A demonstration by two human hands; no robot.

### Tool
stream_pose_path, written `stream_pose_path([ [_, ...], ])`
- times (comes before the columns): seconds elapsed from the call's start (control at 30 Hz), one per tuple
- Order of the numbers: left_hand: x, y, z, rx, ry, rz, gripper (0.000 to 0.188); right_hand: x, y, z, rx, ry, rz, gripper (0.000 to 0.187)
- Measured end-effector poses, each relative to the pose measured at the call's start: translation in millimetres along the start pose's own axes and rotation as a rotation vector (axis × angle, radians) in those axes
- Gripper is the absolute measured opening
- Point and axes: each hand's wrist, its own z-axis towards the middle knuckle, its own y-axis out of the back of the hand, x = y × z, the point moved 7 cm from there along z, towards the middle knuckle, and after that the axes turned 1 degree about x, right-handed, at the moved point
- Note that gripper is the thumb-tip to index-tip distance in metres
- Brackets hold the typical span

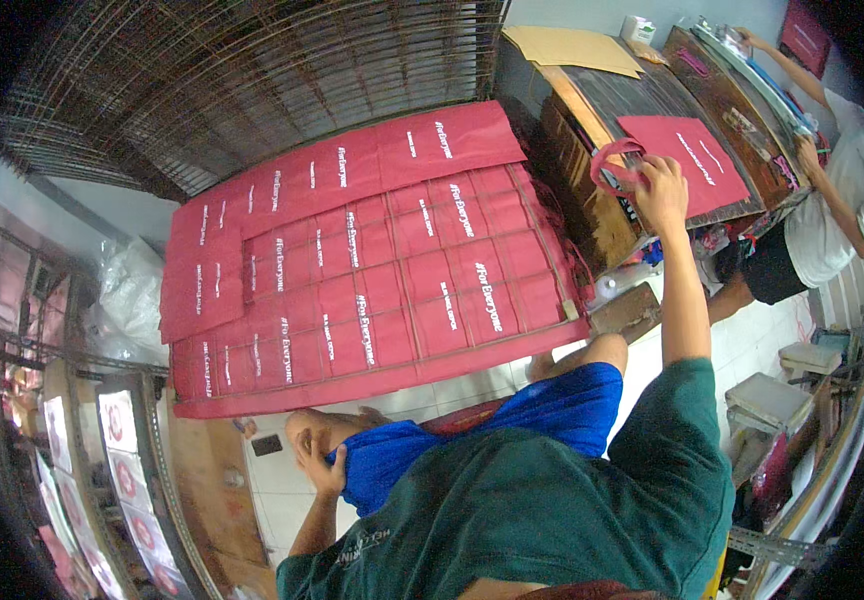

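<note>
My right hand (pixel 662 192) is stretched out over the dark wooden table at the upper right. Its fingers are closed at the near left edge of a red cloth bag (pixel 704 160) with white print. The bag's looped red handle (pixel 604 165) sticks out to the left of my fingers. The bag lies flat on the tabletop. My left hand (pixel 317 458) rests on my bent knee beside the blue shorts, fingers apart and holding nothing. In front of me, a wire rack (pixel 407 275) carries many red printed cloth pieces (pixel 497 255) laid out in rows.
Behind the red pieces stands a raised stack of wire racks (pixel 282 90). Yellowish sheets (pixel 572 48) lie at the table's far end. A co-worker in a white shirt (pixel 852 190) works at the right. A dark flat object (pixel 266 444) is on the tiled floor.
</note>
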Motion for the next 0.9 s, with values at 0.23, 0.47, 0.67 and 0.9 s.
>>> stream_pose_path([
  [0.23,-1.8,-0.4,-10.9,-0.067,0.007,-0.077,0.057,-2.7,-16.4,-12.3,0.042,0.038,-0.015,0.085],
  [0.47,2.7,-1.3,-6.5,-0.017,-0.018,-0.046,0.06,-61.6,-33.1,-56.6,0.163,-0.258,-0.07,0.12],
  [0.67,-2.8,0.1,-13.5,-0.086,-0.118,-0.016,0.058,-45.3,-3.3,-109.3,-0.065,0.163,0.128,0.079],
  [0.9,-143.4,2.0,41.9,-0.008,-0.315,-0.292,0.046,-24.2,83.4,-87.7,-0.542,0.342,0.195,0.008],
])
